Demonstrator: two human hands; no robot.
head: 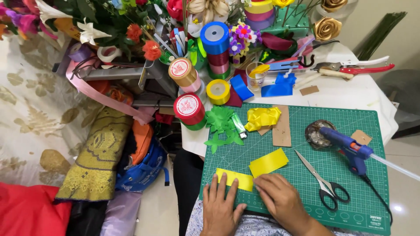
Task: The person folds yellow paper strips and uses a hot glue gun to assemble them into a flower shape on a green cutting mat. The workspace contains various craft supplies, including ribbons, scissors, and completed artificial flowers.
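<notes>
Both my hands rest at the near edge of a green cutting mat [306,175]. My left hand [219,205] lies flat with its fingertips on the left part of a yellow ribbon strip [235,178]. The fingers of my right hand [280,199] press on that strip's right end. A second, wider yellow ribbon piece [268,162] lies just beyond, overlapping the strip's far corner. Neither hand grips anything; the fingers lie spread on the mat.
On the mat lie scissors [323,181], a blue glue gun [350,148] beside a small dish [316,133], a folded yellow ribbon bunch [261,118], cardboard [282,126] and green leaf cut-outs [223,124]. Ribbon spools [189,109], artificial flowers and red-handled pruners [358,67] crowd the far side.
</notes>
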